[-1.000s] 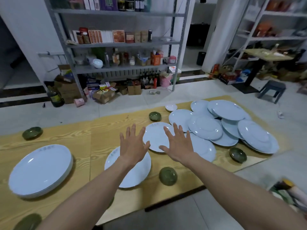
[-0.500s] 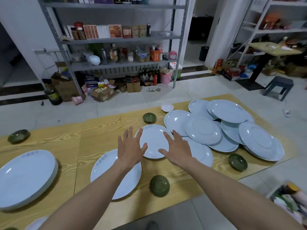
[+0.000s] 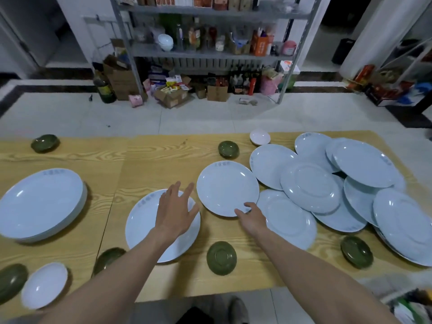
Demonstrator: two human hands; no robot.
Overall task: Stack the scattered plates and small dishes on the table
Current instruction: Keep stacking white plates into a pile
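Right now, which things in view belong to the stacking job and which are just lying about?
Job: centre plate, gripped by the right hand; near plate, under the left hand; overlapping plates at right; plate stack at left; green dishes; small white dishes.
Lying about: shelf rack, cardboard boxes, dark bottle on the floor.

Left hand (image 3: 175, 213) flat, fingers spread, over near plate (image 3: 145, 232); contact unclear. Right hand (image 3: 251, 218) pinches near rim of centre plate (image 3: 226, 188), thumb on top. Centre plate's right edge overlaps plate pile (image 3: 311, 188) on right side of table (image 3: 163, 157). Plate stack (image 3: 39, 204) at left. Upturned green dish (image 3: 221, 257) near edge, between forearms. More green dishes: far left (image 3: 45, 142), far centre (image 3: 228, 149), near right (image 3: 356, 252), near left (image 3: 10, 282). Small white dish (image 3: 260, 137) far, beside pile; second white dish (image 3: 44, 285) near left. Shelf unit (image 3: 210, 54) on floor beyond table.
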